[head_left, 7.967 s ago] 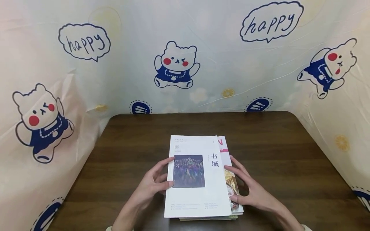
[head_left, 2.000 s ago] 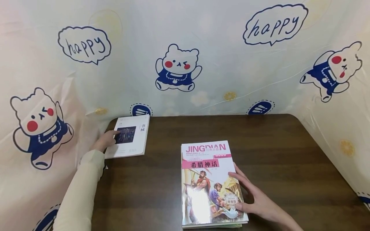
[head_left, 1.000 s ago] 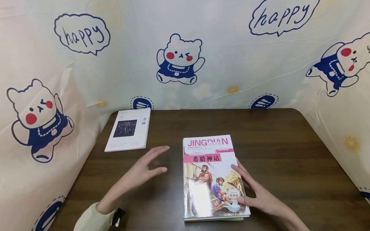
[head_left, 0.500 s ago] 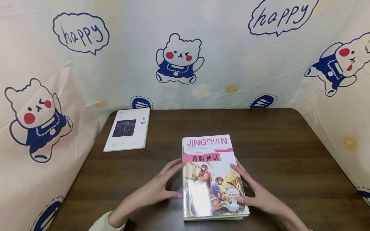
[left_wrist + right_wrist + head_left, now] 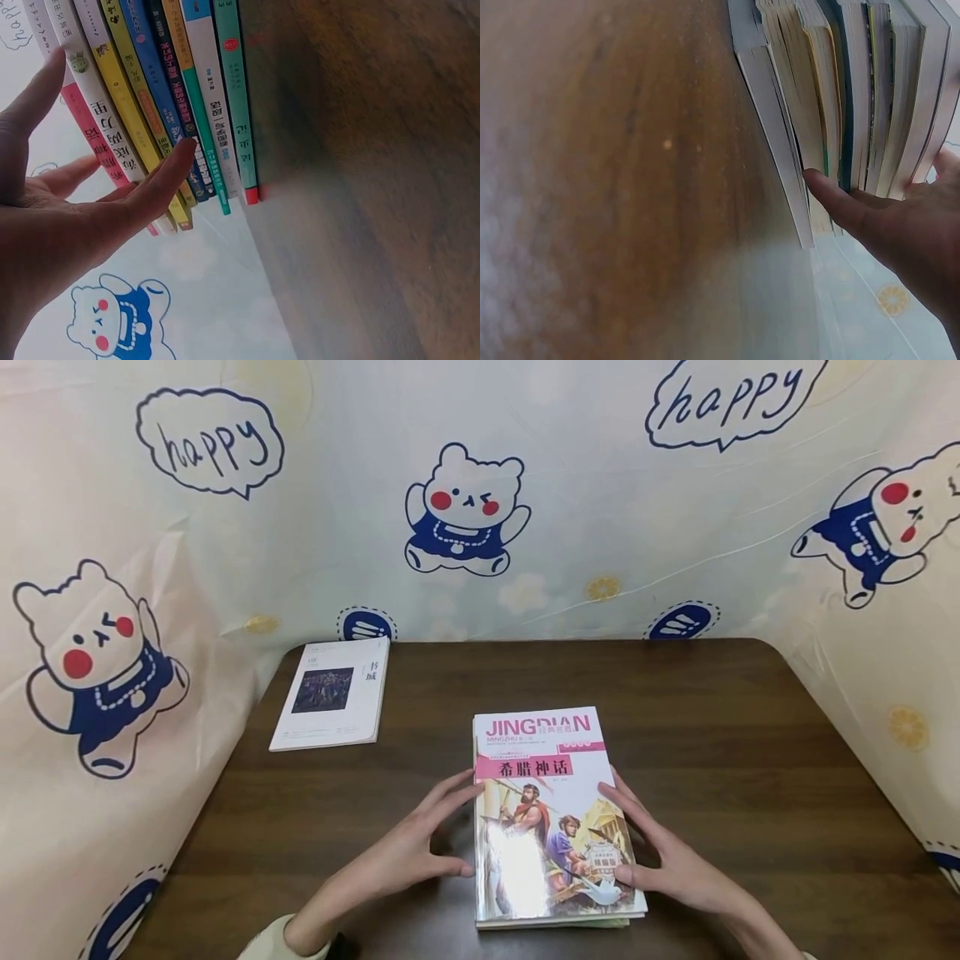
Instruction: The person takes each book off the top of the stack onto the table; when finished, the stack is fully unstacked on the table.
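A tall stack of books stands before me, topped by a glossy book (image 5: 543, 852) with a pink title band and painted figures. My left hand (image 5: 401, 860) is at the spine side, its fingers spread along several coloured spines (image 5: 169, 97) in the left wrist view. On the opposite side, my right hand (image 5: 675, 864) touches the edge of the stack. The right wrist view shows one fingertip against the page edges (image 5: 855, 97). Neither hand curls round a book. A thin white book (image 5: 322, 693) with a dark square picture lies flat at the table's back left corner.
The dark wooden table (image 5: 750, 760) has rounded back corners. A pale curtain (image 5: 585, 510) printed with cartoon bears and "happy" bubbles hangs around its back and sides.
Eight seconds ago the white book lay atop the stack; it is now at the back left corner. My left hand has returned from there to the stack; my right hand has stayed beside it.
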A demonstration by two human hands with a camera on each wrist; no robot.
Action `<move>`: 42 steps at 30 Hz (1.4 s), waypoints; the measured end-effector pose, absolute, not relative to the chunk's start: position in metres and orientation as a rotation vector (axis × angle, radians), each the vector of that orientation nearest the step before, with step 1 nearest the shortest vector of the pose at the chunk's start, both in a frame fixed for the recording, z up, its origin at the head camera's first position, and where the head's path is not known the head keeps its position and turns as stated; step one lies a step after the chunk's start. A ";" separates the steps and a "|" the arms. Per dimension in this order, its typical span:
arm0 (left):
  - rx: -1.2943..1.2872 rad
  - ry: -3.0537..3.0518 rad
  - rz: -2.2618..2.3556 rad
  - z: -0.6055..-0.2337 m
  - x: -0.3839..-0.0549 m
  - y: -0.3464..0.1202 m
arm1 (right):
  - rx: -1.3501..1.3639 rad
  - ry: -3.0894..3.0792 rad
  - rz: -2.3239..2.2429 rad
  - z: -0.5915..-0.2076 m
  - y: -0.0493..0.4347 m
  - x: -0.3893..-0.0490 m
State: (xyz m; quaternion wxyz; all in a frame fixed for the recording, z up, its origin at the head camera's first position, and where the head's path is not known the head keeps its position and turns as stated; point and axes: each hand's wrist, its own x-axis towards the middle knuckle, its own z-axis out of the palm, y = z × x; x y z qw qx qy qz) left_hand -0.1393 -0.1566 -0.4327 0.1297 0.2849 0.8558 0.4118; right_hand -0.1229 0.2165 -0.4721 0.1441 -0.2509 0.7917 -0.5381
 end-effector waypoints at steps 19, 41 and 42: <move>0.876 2.362 1.299 -0.440 -0.140 -0.160 | -0.681 2.277 -1.523 -0.469 0.212 -0.125; 0.677 2.112 1.744 -0.447 -0.152 -0.155 | -0.839 2.508 -1.359 -0.469 0.211 -0.126; 0.672 2.113 1.741 -0.446 -0.152 -0.155 | -0.848 2.493 -1.350 -0.469 0.213 -0.127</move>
